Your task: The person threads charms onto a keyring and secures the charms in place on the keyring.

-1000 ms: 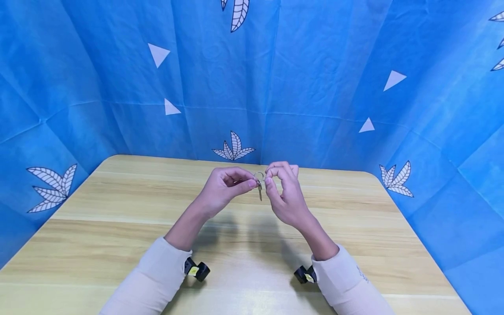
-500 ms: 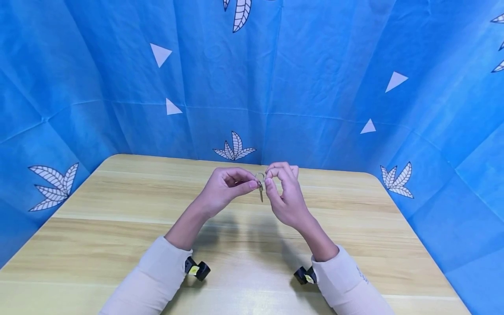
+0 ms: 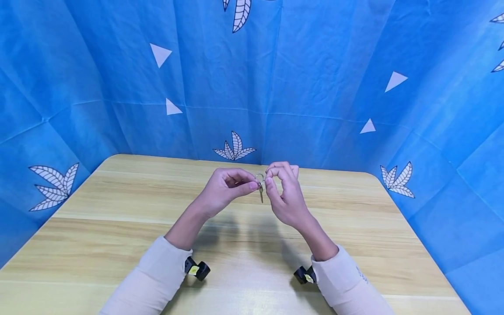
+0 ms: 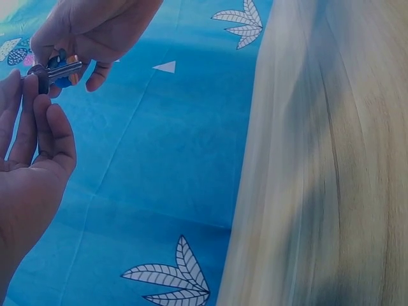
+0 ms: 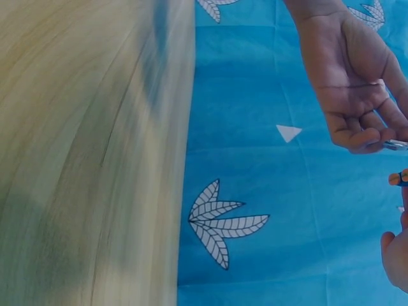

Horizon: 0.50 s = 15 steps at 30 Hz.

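Above the wooden tabletop (image 3: 118,218), walled by blue patterned cloth (image 3: 315,65), a key ring (image 3: 259,177) with its key (image 3: 260,192) is pinched by the left hand (image 3: 224,188) and right hand (image 3: 285,192).

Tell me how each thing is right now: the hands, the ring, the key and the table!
left hand: raised above the table, fingertips pinching the key ring.
right hand: raised, fingers curled, pinching the key ring from the other side.
key ring: held in the air between both hands.
key: hanging down from the ring, off the table.
table: wooden, nothing resting on the part under the hands.
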Tool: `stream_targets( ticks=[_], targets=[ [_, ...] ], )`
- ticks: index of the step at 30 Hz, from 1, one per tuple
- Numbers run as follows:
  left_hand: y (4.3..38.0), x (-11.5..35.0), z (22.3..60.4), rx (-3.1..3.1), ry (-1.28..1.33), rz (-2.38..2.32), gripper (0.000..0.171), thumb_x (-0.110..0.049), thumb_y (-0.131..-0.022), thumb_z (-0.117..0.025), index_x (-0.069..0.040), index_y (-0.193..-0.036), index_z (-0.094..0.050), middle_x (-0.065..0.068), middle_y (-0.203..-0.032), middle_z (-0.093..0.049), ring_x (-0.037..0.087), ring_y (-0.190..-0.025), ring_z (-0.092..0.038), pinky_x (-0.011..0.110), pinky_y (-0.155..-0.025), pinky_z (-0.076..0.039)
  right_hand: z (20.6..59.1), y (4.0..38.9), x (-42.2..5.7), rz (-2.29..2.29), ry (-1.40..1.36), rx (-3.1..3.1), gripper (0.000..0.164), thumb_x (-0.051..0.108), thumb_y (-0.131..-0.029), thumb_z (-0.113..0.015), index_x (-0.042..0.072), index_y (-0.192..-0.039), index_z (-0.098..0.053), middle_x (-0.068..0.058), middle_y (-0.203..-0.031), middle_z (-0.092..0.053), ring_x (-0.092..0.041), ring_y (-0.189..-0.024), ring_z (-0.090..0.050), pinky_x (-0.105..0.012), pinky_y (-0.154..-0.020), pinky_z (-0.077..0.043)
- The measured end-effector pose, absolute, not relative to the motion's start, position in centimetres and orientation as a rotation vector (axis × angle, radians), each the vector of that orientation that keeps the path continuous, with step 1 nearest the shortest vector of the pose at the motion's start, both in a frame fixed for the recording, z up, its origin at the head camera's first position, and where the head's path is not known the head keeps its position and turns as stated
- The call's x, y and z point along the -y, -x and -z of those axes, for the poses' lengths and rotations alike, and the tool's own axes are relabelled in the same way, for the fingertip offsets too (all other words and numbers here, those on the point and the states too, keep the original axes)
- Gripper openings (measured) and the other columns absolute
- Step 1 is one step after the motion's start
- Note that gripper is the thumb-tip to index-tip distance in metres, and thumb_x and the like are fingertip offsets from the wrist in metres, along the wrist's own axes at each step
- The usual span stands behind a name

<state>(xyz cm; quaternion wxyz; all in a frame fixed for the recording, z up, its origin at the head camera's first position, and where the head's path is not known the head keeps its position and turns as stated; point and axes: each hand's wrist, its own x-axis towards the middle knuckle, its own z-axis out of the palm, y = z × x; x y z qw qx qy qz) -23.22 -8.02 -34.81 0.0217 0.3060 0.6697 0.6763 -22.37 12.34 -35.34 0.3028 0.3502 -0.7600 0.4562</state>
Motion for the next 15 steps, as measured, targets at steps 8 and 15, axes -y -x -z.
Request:
stream_targets(
  ticks=[8,15],
  targets=[
    [23.12,8.06,34.79,-2.059,-0.954,-2.082,0.017,-0.014,-0.096,-0.075,-0.001,-0.106,-0.075,0.009,-0.101,-0.074,0.029,-0.093,-0.068,0.035,-0.083,-0.058,35.36,22.47,-12.42,-1.192,-0.940,1.996,0.008,0.008,-0.099,-0.053,0.007,-0.093,-0.057,-0.010,-0.106,-0.057,-0.033,-0.107,-0.040,-0.043,-0.088,-0.026],
    [23.01,8.36,34.52,-2.075,-0.964,-2.064,0.018,-0.014,-0.097,-0.072,0.001,-0.108,-0.074,0.014,-0.103,-0.074,0.034,-0.097,-0.067,0.044,-0.090,-0.057,35.16,22.36,-12.50,-1.174,-0.943,1.998,0.008,0.009,-0.100,-0.053,0.007,-0.094,-0.057,-0.010,-0.107,-0.057,-0.033,-0.108,-0.040,-0.043,-0.088,-0.026]
  ],
)
